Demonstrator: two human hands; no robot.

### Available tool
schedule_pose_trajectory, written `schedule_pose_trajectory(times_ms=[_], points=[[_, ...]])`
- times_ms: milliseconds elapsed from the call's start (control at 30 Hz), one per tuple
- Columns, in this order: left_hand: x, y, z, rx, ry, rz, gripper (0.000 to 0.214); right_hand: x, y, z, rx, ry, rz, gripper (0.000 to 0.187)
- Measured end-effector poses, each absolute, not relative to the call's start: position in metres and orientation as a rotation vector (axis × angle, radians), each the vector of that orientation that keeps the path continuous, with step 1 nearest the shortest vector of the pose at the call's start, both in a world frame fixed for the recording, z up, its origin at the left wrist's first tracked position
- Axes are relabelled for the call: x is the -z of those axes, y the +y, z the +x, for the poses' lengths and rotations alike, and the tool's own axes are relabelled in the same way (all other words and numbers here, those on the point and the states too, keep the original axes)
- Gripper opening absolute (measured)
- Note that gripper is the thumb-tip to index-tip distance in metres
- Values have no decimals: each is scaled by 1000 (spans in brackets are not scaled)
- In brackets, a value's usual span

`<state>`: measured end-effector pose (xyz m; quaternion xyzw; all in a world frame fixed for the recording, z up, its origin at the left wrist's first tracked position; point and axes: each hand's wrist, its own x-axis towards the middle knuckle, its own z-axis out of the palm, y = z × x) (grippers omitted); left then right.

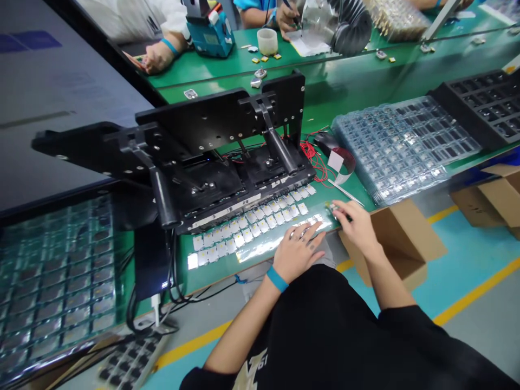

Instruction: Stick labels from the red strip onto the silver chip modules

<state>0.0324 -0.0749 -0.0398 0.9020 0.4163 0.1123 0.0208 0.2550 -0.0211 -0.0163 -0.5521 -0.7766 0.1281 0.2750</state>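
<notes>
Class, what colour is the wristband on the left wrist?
The wristband is teal-blue, best seen in the head view.

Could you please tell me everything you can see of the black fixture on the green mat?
The black fixture is a metal-looking jig: a perforated plate tilted up above a base, with cylindrical arms and a white printed strip along its front edge. It sits on the green mat, red wires behind it, rows of small white pieces before it.
</notes>
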Motion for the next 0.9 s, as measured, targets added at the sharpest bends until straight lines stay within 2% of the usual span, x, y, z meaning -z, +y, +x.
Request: schedule_pose_trajectory(times_ms=[233, 733, 900], points=[[38, -76, 32, -358, 1292, 2802, 50, 44, -36, 237, -352, -2160, -1501, 34], [38, -79, 29, -427, 1343, 2785, 44, 43, -38, 232, -356, -2174, -1542, 37], [38, -79, 28, -361, 1341, 2783, 51, 41, -40, 235, -417, -2106, -1496, 32]])
